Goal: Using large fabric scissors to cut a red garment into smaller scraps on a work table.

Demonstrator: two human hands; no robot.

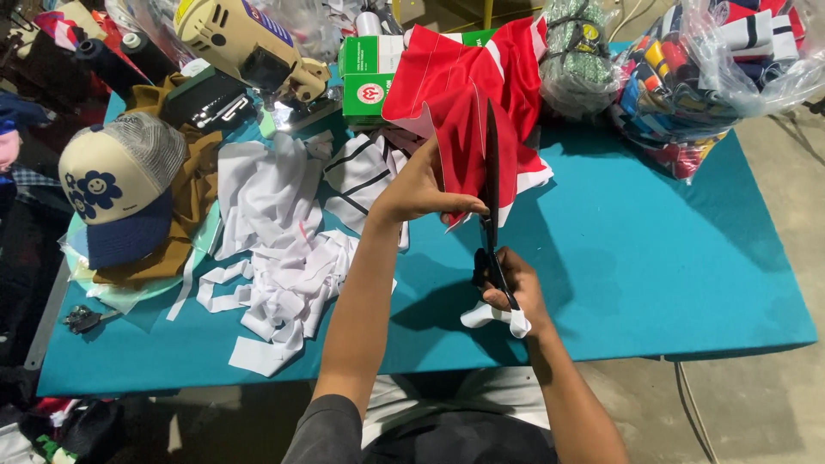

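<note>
Item one, my left hand (421, 193): grip closed on the lower edge of the red fabric piece with white stripes (468, 103), holding it up off the table (636, 258) so it hangs taut above the teal surface. Item two, my right hand (507, 288): grip closed through the handles of the black scissors (491, 198), whose handles are wrapped in white cloth strips; the blades point away from me and lie against the red fabric just beside my left fingers. Whether the blades are parted or shut I cannot tell from this angle. Item three, scrap pile of white fabric offcuts (275, 258), to the left of my left forearm on the table. Item four, striped white-and-black cloth (361, 172), between the scraps and the red piece. Item five, cream and navy cap with flower print (116, 185), far left, resting on brown cloth. Item six, cream handheld cutting machine (249, 47), at the back left. Item seven, green and white boxes (369, 73), behind the red fabric. Item eight, clear bags of striped garments (705, 60), back right. Handling note, my judgement: cutting goes cleanest with the fabric kept tight by the left hand, fingers held clear of the blade line, and long steady strokes along the stripe edge.
</note>
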